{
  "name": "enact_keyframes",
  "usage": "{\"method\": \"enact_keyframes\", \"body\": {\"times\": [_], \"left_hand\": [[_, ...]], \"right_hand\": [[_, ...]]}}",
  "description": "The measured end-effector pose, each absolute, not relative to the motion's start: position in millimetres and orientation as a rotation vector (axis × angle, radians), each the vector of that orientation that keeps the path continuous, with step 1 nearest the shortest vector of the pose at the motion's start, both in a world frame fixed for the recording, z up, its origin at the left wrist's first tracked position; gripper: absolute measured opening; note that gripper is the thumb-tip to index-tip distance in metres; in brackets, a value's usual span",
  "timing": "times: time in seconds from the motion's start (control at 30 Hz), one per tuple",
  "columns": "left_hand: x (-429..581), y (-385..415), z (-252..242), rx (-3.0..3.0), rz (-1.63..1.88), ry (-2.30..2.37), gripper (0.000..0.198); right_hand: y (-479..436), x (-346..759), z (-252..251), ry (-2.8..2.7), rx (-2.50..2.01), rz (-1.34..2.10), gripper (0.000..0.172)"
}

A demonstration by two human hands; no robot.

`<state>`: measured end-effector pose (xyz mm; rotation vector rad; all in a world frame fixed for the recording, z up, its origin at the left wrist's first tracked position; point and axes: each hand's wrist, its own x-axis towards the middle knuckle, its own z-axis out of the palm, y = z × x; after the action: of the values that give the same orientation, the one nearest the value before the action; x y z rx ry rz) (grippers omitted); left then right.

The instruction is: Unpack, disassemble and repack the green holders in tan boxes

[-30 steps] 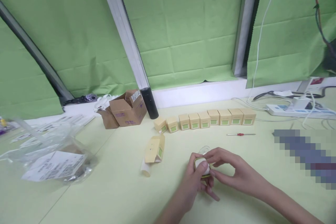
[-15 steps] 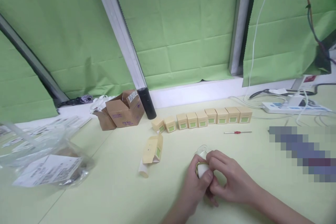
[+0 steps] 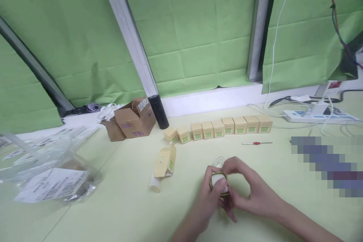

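A small rounded-square white item with a dark yellow-green rim (image 3: 218,177) is in my left hand (image 3: 208,194), the thumb lying across its face. My right hand (image 3: 251,191) curves round its right side, thumb and fingertips at its edge. What the item is cannot be made out. Just beyond the fingers lies a clear plastic piece (image 3: 219,161); whether it joins the item is hidden. To the left on the table rests an opened small yellow carton (image 3: 162,162), with a curled pale sheet (image 3: 154,183) at its lower end.
Several small yellow cartons (image 3: 208,130) stand in a row behind my hands. A red-handled screwdriver (image 3: 256,143) lies in front of them. A brown cardboard box (image 3: 136,121), a black cylinder (image 3: 159,111), a clear plastic bag (image 3: 82,181) and a white power strip (image 3: 297,116) are around.
My right fingers have moved off the item's top face to its right edge, opening into a wider curve. More of the white face and rim now shows.
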<state>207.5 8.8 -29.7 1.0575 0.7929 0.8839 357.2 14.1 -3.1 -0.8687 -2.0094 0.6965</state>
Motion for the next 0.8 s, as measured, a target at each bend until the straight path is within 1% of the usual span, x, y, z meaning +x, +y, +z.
{"method": "enact_keyframes", "body": {"times": [0.07,0.1,0.17,0.23,0.27,0.3,0.37,0.4,0.43,0.5,0.53,0.57,0.67,0.8], "left_hand": [[206,14,-33,1.026,0.885,0.736,0.05],[205,17,-35,1.026,0.885,0.74,0.056],[201,23,-37,1.062,0.928,0.822,0.062],[196,27,-37,1.162,1.062,0.994,0.055],[194,28,-37,1.238,1.14,1.101,0.053],[193,29,-36,1.322,1.189,1.206,0.057],[192,30,-36,1.499,1.143,1.384,0.069],[192,31,-37,1.574,1.071,1.438,0.068],[193,32,-37,1.626,0.991,1.448,0.061],[193,34,-38,1.717,0.883,1.403,0.043],[192,34,-38,1.762,0.855,1.365,0.037],[191,34,-38,1.804,0.835,1.327,0.034],[187,31,-37,1.895,0.815,1.293,0.038],[185,28,-36,1.936,0.807,1.323,0.039]], "right_hand": [[17,359,-3,-1.964,-0.926,0.907,0.046],[19,360,-5,-1.937,-0.932,0.999,0.047],[25,361,-9,-1.831,-0.884,1.135,0.037],[33,363,-13,-1.664,-0.838,1.185,0.028],[37,365,-14,-1.592,-0.836,1.183,0.028],[42,368,-14,-1.543,-0.852,1.171,0.029],[49,374,-14,-1.534,-0.91,1.109,0.036],[51,376,-13,-1.573,-0.938,1.058,0.04],[53,379,-11,-1.634,-0.962,1.001,0.042],[54,382,-8,-1.819,-0.972,0.899,0.043],[54,383,-7,-1.931,-0.956,0.869,0.042],[53,384,-5,-2.039,-0.93,0.861,0.041],[48,385,0,-2.246,-0.858,0.908,0.044],[43,384,3,-2.297,-0.874,0.898,0.057]]}}
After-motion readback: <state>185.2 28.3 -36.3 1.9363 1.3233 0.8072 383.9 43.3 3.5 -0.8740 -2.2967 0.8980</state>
